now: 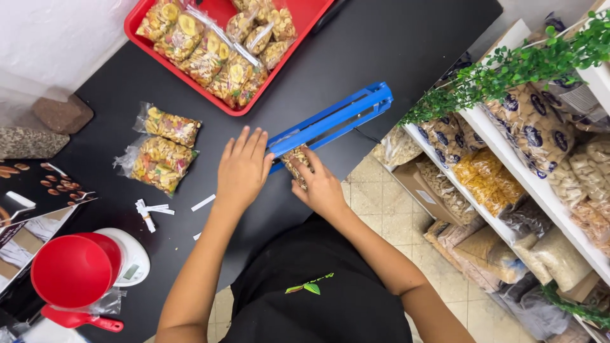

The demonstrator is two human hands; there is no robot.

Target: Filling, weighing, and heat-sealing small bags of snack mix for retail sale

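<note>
My left hand (243, 168) lies flat, fingers together, pressing on the near end of a blue bar-shaped heat sealer (330, 121) on the black table (356, 44). My right hand (321, 185) grips a small clear bag of mixed nuts (296, 160) whose top goes under the sealer's arm. Two filled snack bags (166, 125) (159, 163) lie to the left of my left hand.
A red tray (305, 16) of several filled bags sits at the table's far side. A white scale with a red bowl (76, 270) and a red scoop (79, 319) stand at the near left. Paper label strips (152, 211) lie nearby. Shelves of bagged goods (540, 159) stand on the right.
</note>
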